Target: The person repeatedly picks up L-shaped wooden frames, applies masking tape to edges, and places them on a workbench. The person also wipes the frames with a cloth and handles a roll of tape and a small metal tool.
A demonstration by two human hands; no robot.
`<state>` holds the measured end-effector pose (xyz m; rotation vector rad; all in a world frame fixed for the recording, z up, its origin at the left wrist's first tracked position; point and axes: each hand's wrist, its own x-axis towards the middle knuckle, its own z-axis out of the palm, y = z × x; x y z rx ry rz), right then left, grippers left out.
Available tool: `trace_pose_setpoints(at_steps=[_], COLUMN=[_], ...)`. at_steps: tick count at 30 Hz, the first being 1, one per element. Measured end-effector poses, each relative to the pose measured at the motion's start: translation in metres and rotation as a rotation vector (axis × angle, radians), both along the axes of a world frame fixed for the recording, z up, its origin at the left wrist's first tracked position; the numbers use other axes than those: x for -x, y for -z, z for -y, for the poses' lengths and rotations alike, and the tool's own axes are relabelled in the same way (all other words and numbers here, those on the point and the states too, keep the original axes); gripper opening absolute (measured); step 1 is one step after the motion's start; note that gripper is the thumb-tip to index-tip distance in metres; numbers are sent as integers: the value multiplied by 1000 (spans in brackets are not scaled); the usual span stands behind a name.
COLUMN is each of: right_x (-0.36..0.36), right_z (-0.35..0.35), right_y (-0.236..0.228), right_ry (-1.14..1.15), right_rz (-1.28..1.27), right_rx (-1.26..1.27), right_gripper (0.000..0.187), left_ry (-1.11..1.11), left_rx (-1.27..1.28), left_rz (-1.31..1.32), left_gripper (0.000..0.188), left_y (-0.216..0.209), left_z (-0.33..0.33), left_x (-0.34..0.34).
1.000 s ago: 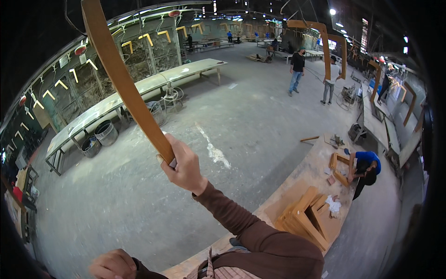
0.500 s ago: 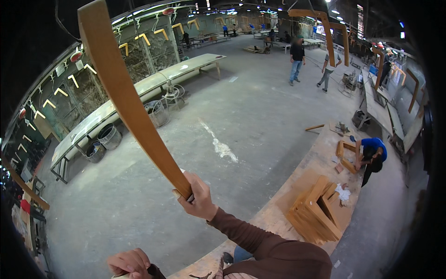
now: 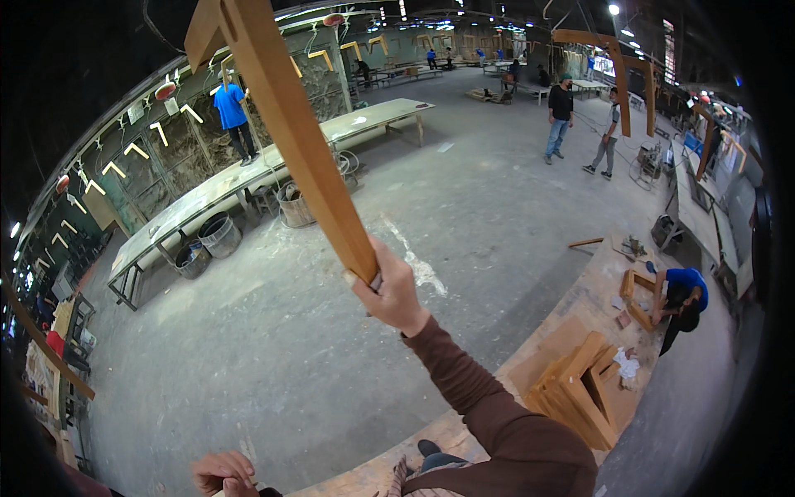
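My right hand (image 3: 393,290), in a brown sleeve, is closed around the lower end of a long orange-brown wooden leg (image 3: 298,124). The piece rises up and left to the picture's top, where it meets a second wooden part at an angle. A small greyish-white edge of something shows between palm and wood; I cannot make out what it is. Low in the picture, my left hand (image 3: 224,472) has curled fingers, apart from the wood. A bit of something pale shows under it, mostly cut off by the lower edge.
Angled wooden frames (image 3: 592,62) hang overhead. On the workbench (image 3: 546,331) at right lies a stack of wooden frames (image 3: 580,389). A co-worker in blue (image 3: 686,290) bends over another frame. At left, a person (image 3: 232,116) stands on a long table (image 3: 389,112), with buckets (image 3: 219,236) beside it.
The wooden leg has turned, and its upper joint now shows. My right hand sits higher and farther right in view, still gripping. A person on the left table has come into sight.
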<state>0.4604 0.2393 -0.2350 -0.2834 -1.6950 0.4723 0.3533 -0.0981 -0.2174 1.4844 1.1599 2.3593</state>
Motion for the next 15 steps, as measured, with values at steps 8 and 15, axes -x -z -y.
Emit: trace_pose_setpoints(at_steps=[8, 15], right_x=[-33, 36], right_z=[-5, 72], right_y=[131, 207], right_ry=[380, -79], right_rz=[405, 489], right_rx=[241, 769], right_gripper=[44, 30], left_ry=[-494, -550], left_rx=[187, 160], left_rz=[372, 241], left_gripper=[10, 7], left_y=[34, 30], left_z=[70, 164], left_x=[22, 66])
